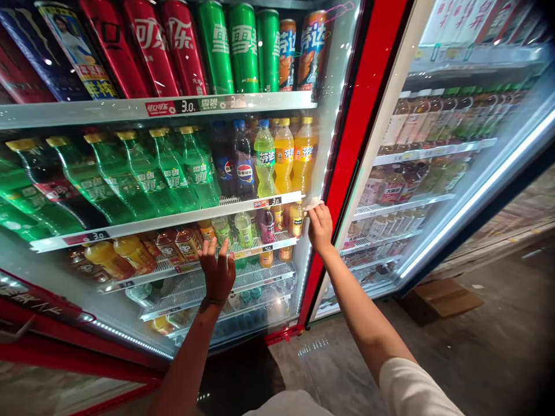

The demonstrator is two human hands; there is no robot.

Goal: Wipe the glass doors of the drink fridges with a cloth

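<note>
In front of the drinks fridge, my left hand is raised with its fingers spread, holding nothing. It overlaps the shelf of small bottles, near a pale green bottle; whether it touches anything I cannot tell. My right hand is at the fridge's right side, beside the red frame. Its fingers are pinched on a small whitish piece, thin and pale, whose kind is unclear. Just left of that hand stands a small yellow bottle. Orange soda bottles stand on the shelf above.
Green soda bottles line the middle shelf, with red cans and green cans above. Another lit fridge stands to the right. A flat brown cardboard piece lies on the grey floor.
</note>
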